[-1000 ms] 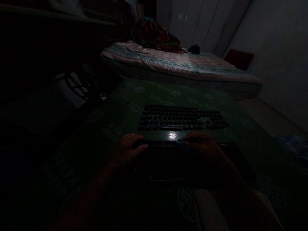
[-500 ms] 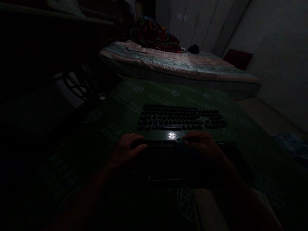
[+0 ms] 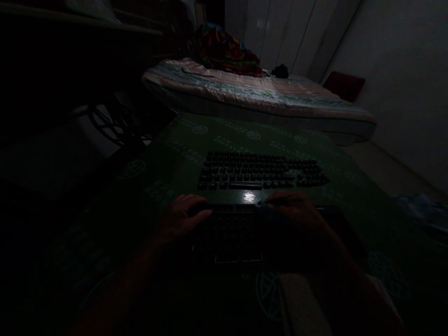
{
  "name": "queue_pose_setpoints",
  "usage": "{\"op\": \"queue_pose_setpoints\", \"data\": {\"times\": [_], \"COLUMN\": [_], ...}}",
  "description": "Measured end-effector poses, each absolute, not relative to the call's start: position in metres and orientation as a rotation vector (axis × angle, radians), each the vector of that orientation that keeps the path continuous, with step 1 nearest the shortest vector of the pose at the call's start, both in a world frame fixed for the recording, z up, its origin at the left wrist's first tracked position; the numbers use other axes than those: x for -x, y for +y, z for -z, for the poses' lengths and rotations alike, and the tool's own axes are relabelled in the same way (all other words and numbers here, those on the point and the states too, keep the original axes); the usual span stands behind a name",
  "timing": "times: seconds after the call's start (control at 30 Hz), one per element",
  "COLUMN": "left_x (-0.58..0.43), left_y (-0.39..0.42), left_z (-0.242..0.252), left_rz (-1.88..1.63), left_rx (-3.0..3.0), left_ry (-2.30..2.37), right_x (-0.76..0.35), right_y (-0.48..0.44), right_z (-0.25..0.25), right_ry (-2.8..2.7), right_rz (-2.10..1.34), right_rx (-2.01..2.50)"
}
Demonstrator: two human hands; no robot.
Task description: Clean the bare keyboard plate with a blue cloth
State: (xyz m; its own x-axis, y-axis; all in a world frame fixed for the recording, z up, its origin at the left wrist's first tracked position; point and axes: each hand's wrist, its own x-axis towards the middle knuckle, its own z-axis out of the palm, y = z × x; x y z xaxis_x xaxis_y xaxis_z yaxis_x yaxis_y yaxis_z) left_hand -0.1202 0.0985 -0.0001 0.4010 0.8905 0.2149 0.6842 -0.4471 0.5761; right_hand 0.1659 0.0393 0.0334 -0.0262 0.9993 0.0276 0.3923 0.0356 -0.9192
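A dark keyboard base point(image 3: 231, 233), its keycaps off, lies before me on the green table. Around its far left corner, my left hand point(image 3: 185, 212) is closed, thumb on top and fingers over the back edge. My right hand point(image 3: 294, 207) pinches a bluish cloth point(image 3: 263, 208) against the base's far edge, right of the middle. Much of that cloth is lost in the dark under the hand. Just beyond the base, loose black keycaps point(image 3: 245, 170) are laid out in keyboard order, with a long space bar point(image 3: 245, 185) in the near row.
Globe prints and lettering cover the green tabletop point(image 3: 182, 135). A light, folded cloth point(image 3: 304, 303) lies near my right forearm. Behind the table stands a bed point(image 3: 252, 93) with a red patterned blanket point(image 3: 224, 51) on it. A spoked wheel point(image 3: 108, 123) shows at the left. The room is very dim.
The view has shifted slightly. Both hands stay at the keyboard base's far edge, the left closed on its corner and the right on the cloth, with hardly any visible movement.
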Motion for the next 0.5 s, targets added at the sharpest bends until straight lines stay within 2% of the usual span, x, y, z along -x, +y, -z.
{"op": "queue_pose_setpoints", "data": {"times": [0.5], "left_x": [0.121], "left_y": [0.097], "left_z": [0.000], "left_rz": [-0.701], "left_rx": [-2.273], "left_ry": [1.366], "right_x": [-0.176], "right_y": [0.038], "right_z": [-0.036], "right_ry": [-1.554], "right_rz": [-0.987], "right_rx": [1.480]}}
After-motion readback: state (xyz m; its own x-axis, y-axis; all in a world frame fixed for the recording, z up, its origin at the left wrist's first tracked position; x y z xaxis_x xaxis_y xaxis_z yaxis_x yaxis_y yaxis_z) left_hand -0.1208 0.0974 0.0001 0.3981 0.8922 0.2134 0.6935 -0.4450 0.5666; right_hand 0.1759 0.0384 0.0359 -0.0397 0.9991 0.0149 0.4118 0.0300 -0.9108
